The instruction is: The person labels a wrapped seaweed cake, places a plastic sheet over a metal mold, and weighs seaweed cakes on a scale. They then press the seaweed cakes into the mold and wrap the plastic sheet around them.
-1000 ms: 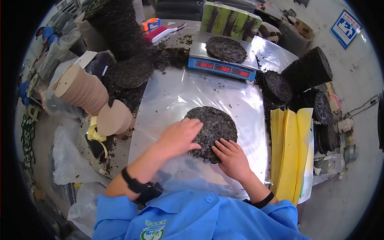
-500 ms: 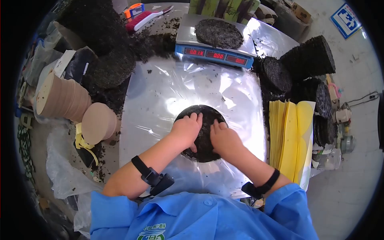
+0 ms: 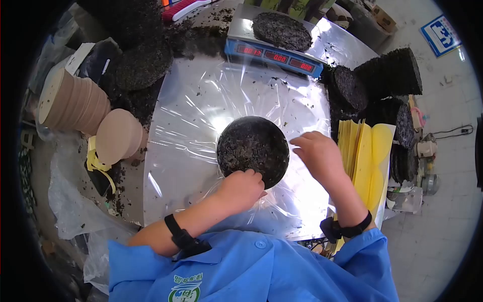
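The surface [image 3: 128, 173] is covered across its middle by a large clear plastic sheet [image 3: 191, 126], which reaches from the scale at the far edge to the near edge by the person. On the middle of that sheet a dark round pressed disc [image 3: 253, 149] of flaky material is lying flat. Its near edge is touched by the left hand [image 3: 240, 190], whose fingers [image 3: 247, 174] are curled together against the rim, with crumpled film gathered just beneath them. The right hand [image 3: 318, 154] is held just beside the disc's right edge, apart from it; its fingers [image 3: 301, 141] are bent loosely inward, and whether film is pinched between them cannot be told. At the far edge a blue scale [image 3: 274, 53] carries 1 more disc. A fan of yellow sheets [image 3: 365, 161] lies along the right edge, with dark stacks [image 3: 390, 75] behind it, and tan round boards [image 3: 75, 103] lean at the left edge. As a judgement, the disc could crumble at its rim if pressed unevenly by the left fingers, loose flakes could be trapped under the film, and the thin sheet could tear or crease if pulled from 1 side only.
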A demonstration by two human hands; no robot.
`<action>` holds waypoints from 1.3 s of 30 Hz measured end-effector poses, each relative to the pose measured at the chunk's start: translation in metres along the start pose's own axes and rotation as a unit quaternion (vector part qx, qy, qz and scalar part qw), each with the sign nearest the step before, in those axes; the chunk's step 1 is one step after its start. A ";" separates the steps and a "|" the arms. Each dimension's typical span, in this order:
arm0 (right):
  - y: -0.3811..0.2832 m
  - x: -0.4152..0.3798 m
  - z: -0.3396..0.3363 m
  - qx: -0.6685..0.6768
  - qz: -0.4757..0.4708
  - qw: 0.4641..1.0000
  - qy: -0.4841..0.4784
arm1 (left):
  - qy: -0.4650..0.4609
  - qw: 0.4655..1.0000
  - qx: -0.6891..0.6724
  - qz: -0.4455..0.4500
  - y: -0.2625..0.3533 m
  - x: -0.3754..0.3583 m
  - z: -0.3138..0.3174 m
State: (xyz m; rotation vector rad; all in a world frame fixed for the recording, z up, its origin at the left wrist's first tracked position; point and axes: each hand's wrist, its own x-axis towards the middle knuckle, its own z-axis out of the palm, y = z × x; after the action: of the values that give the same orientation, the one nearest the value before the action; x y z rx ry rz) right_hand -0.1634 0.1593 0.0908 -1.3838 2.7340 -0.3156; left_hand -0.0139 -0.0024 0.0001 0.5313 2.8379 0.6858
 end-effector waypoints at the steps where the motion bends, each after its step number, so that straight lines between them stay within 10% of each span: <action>1: -0.002 0.009 0.011 -0.003 -0.057 0.998 0.017 | 0.035 0.999 0.019 0.019 -0.002 -0.001 0.006; 13: 0.004 0.038 0.079 -0.206 -0.181 0.960 -0.064 | 0.096 0.993 0.042 0.048 -0.007 -0.003 0.011; 17: -0.003 0.024 0.055 0.067 -0.023 0.997 0.021 | 0.100 0.993 0.047 0.046 -0.008 -0.003 0.016; 21: 0.007 0.004 0.031 0.556 0.187 0.809 0.028 | 0.093 0.991 0.074 0.056 -0.005 -0.002 0.013; 27: -0.001 -0.029 -0.005 0.634 0.151 0.755 0.068 | 0.081 0.994 0.064 0.028 0.000 -0.003 0.011; 33: 0.064 -0.129 -0.080 0.383 0.252 0.852 0.252 | -0.111 0.992 0.037 -0.038 0.015 -0.010 -0.013; 36: 0.141 -0.199 -0.116 0.184 0.327 0.853 0.363 | 0.035 0.999 0.031 -0.006 0.006 -0.012 -0.047; 39: 0.209 -0.255 -0.104 -0.189 0.449 0.851 0.197 | 0.203 0.971 0.128 -0.011 -0.011 0.002 -0.070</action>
State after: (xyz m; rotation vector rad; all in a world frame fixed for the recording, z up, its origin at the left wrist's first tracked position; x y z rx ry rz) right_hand -0.1919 0.5001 0.1396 0.1112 3.5164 0.0203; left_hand -0.0367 -0.0395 0.0562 0.4367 3.3403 0.4697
